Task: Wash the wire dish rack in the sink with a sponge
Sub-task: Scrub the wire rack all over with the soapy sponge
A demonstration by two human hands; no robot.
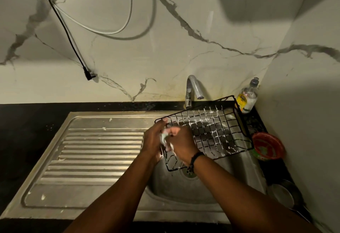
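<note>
- Head view: a black wire dish rack, flecked with white suds, sits tilted over the basin of a stainless-steel sink, at about 3 o'clock from the frame's centre.
- The left hand is closed around the rack's near-left corner, fingers curled over the top wire.
- The right hand, a dark beaded band at its wrist, is clenched on a small pale, soapy sponge pressed against the rack's left edge; the two hands touch.
- The ribbed steel draining board stretches away at 9 o'clock from the hands, dotted with foam.
- A curved chrome tap rises at 12 o'clock from the rack, spout just above its far rim.
- A clear plastic bottle with a yellow label stands in the corner at 1 o'clock, just beside the rack's far-right end.
- A red patterned bowl rests on the dark counter at 3 o'clock, near the rack's right side.
- A black cable with a plug hangs against the marble-patterned wall.
</note>
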